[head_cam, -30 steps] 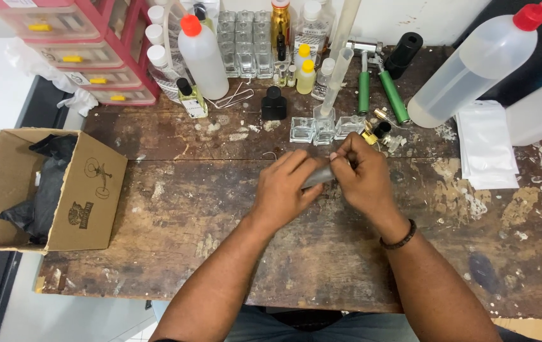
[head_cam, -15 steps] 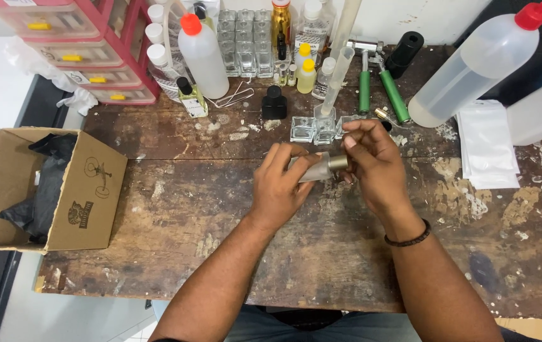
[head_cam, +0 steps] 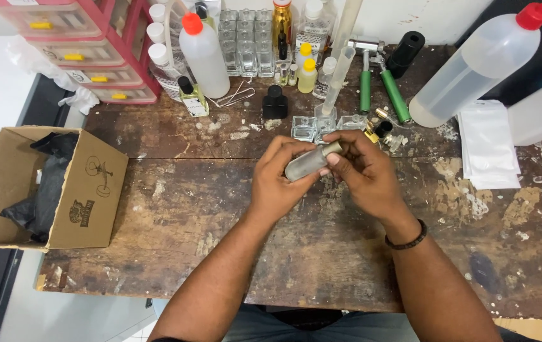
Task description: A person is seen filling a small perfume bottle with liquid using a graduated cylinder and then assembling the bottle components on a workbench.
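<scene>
Both hands have drawn slightly back toward the person since the earlier frames, and the small frosted grey cylindrical vial (head_cam: 306, 163) now lies tilted between them, its metal-collared neck pointing up and to the right. It looks matte and translucent, and is held above the middle of the worn, paint-flecked wooden workbench (head_cam: 220, 266). Fingers of the left hand (head_cam: 277, 180) are curled around the vial's lower body, gripping it. Fingertips of the right hand (head_cam: 363, 171), whose wrist wears a dark bracelet, are closed on the neck end.

Just beyond the hands stand a few small square clear glass bottles (head_cam: 312, 128), empty as far as can be told, with a clear plastic measuring cylinder (head_cam: 335, 79) rising among them. A large translucent squeeze bottle with a red cap (head_cam: 473, 69) lies tilted at the far right, and another, upright with an orange cap (head_cam: 204, 56), stands at the back left. An open cardboard box (head_cam: 87, 196) holding black plastic wrapping (head_cam: 40, 196) sits at the bench's left edge.

Bare wood stretches between the box and the forearms, and along the near edge.
</scene>
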